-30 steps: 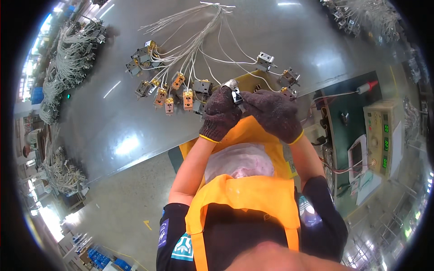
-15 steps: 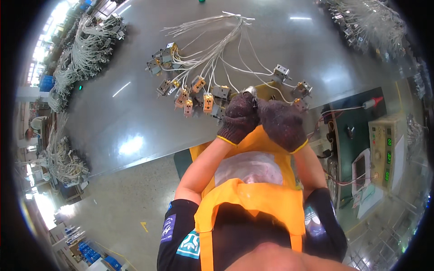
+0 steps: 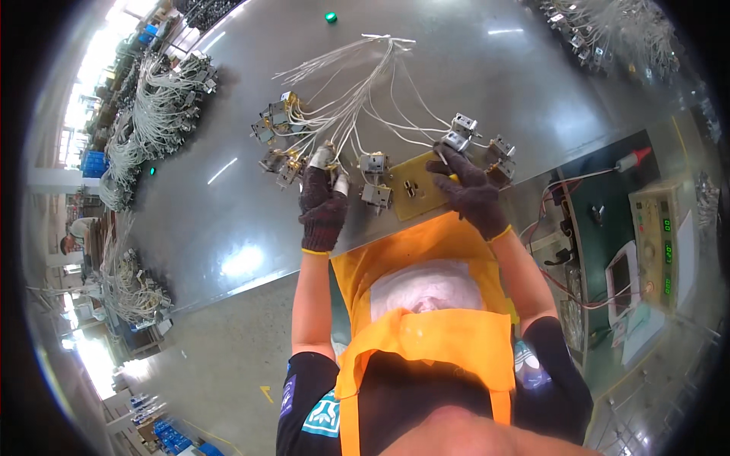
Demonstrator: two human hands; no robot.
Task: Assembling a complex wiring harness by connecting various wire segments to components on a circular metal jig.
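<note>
My left hand point(image 3: 323, 205), in a dark knit glove with white-covered fingertips, reaches over the near left end of a wire bundle point(image 3: 372, 80). Its fingers are apart; what lies beneath them is mostly hidden. My right hand point(image 3: 473, 190), gloved the same way, has its fingertips closed at the lower edge of a small silvery boxy metal part point(image 3: 457, 140) with a white wire. Between the hands is a flat yellow plate point(image 3: 422, 199) with a small fixture. Two grey boxy parts point(image 3: 374, 163) sit left of the plate; several more point(image 3: 277, 112) cluster beyond my left hand.
The grey metal table point(image 3: 228, 190) carries piles of wired parts at the left point(image 3: 163, 106) and far right point(image 3: 601, 30). A power supply point(image 3: 655, 243) with green digits stands at the right, near red leads point(image 3: 544, 197) and a phone-like device point(image 3: 623, 281).
My hands have parted from above the yellow plate. The left moved left to the wired parts, the right moved right, where another silvery boxy part now lies. The plate is uncovered.
</note>
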